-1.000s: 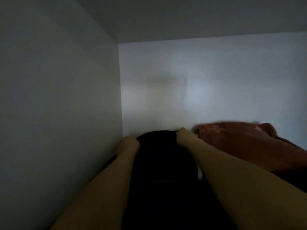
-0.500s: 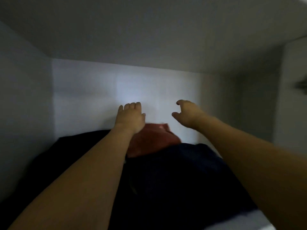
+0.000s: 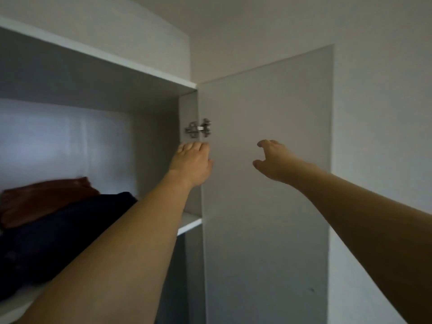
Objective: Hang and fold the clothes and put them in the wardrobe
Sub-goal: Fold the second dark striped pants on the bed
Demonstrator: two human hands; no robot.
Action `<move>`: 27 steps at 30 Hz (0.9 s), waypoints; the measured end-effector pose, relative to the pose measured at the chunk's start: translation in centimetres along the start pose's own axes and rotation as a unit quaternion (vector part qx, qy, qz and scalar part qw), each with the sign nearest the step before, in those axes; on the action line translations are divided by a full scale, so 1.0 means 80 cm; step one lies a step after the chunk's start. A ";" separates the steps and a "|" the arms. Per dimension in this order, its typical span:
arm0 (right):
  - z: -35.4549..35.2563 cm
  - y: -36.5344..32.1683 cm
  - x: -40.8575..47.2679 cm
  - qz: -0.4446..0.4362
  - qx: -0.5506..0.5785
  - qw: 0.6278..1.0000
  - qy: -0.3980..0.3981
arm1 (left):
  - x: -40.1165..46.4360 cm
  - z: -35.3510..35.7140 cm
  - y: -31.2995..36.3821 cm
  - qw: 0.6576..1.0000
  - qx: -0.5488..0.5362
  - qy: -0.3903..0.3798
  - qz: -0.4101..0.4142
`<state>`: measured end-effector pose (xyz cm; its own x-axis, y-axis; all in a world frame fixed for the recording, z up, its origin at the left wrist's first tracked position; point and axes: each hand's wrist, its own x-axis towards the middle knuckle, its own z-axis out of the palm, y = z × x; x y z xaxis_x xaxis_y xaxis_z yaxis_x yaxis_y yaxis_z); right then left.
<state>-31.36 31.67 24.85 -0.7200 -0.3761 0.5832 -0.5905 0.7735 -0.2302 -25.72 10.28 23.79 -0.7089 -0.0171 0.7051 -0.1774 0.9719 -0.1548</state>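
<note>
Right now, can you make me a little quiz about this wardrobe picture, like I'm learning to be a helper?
1. True or false: the wardrobe door stands open.
2. Which lies at the back of the shelf? A) the reddish garment B) the dark garment C) a hat
3. Fill in: the left hand and the right hand each hold ____.

Key
1. True. Its metal hinge shows beside the frame.
2. A. The dark garment lies in front of the reddish one.
3. Nothing. Both hands are raised in front of the door with loosely curled fingers.
</note>
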 end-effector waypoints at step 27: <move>-0.419 0.551 -0.621 0.278 -0.164 0.946 -0.035 | -0.189 -0.195 0.841 0.926 -0.215 -0.098 0.294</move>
<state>-9.43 101.57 11.86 -0.9153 0.1104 0.3874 0.0220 0.9740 -0.2255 -16.33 79.60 13.53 -0.7147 0.5425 0.4414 0.5359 0.8303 -0.1529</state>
